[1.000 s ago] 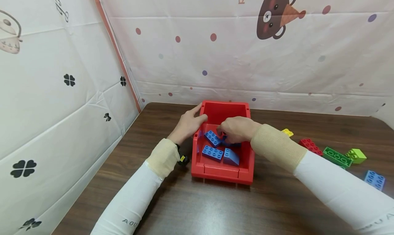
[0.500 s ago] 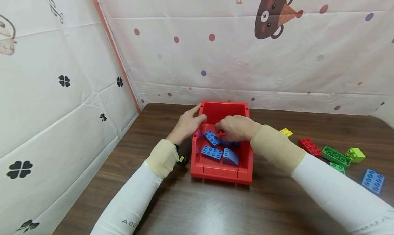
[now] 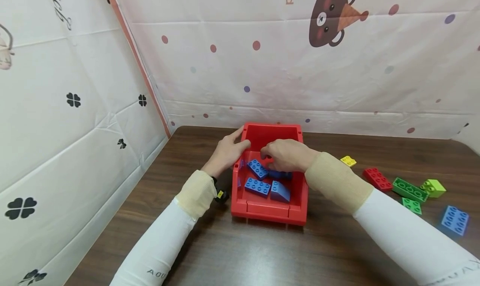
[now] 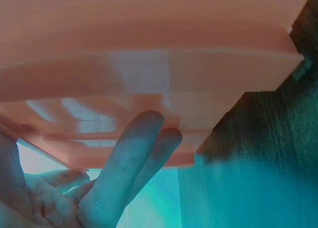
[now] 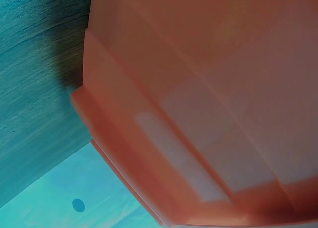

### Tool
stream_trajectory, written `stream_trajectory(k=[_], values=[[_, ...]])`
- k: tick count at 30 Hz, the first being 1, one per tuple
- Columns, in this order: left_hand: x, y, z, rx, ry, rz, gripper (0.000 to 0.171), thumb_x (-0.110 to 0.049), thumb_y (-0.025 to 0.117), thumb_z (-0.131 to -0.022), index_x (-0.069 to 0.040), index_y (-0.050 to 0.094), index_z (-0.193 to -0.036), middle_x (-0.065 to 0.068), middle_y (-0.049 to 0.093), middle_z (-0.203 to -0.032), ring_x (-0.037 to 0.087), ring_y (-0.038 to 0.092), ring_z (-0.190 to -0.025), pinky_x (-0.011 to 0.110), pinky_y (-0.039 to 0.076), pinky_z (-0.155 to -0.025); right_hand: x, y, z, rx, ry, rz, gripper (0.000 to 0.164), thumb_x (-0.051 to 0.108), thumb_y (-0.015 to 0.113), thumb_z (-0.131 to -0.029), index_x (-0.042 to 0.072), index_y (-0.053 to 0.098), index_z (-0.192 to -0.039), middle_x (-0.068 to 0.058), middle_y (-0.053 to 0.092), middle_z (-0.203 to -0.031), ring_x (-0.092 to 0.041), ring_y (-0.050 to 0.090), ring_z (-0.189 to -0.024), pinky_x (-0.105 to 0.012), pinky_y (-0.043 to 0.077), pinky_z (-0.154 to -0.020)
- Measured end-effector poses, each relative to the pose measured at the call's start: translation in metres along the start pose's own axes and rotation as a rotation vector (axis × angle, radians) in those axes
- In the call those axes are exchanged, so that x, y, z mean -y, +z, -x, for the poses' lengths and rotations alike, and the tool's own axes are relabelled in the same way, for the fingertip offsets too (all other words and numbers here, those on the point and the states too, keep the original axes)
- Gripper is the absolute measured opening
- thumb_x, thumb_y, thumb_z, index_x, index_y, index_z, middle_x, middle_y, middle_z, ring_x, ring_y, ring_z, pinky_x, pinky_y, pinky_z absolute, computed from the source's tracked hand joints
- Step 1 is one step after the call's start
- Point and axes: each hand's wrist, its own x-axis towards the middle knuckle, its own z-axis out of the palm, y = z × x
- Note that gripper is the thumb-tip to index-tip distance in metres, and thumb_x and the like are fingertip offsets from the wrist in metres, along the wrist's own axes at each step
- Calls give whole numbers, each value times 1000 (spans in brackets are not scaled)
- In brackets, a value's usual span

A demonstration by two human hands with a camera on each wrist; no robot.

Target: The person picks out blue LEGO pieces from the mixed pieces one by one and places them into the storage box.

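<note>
A red open-fronted storage bin (image 3: pixel 269 209) stands on the table. My left hand (image 3: pixel 226 152) holds its left side, thumb over the rim; in the left wrist view the fingers (image 4: pixel 126 158) lie along the outer wall. My right hand (image 3: pixel 286 155) reaches inside with fingers bent downward, over the back of the bricks. I cannot tell whether those fingers hold anything. Below it lie a studded blue brick (image 3: pixel 257 168), a second blue brick (image 3: pixel 257 186), a blue slope brick (image 3: pixel 280 191) and a darker blue piece (image 3: pixel 280 175) partly under the hand.
Right of the bin lie a yellow brick (image 3: pixel 348 161), a red brick (image 3: pixel 377 179), a dark green brick (image 3: pixel 409 189), a small green brick (image 3: pixel 411 205), a lime brick (image 3: pixel 433 188) and a light blue brick (image 3: pixel 454 220). A printed cloth (image 3: pixel 225 78) hangs behind the table (image 3: pixel 210 248).
My right hand has risen slightly, showing more of the dark blue piece beneath it. The left hand keeps its hold on the bin. The head view has shifted a little.
</note>
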Motion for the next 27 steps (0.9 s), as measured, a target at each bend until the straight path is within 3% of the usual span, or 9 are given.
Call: stream_trajectory(k=[27], values=[[-2, 0, 1, -1, -4, -11, 74, -31, 59, -102, -25, 31, -169, 23, 68, -124, 40, 75, -88, 38, 65, -71, 2, -6, 11, -18, 9, -44, 48, 22, 83, -92, 8, 70, -136, -9, 71, -122, -25, 69, -107, -43, 60, -96]])
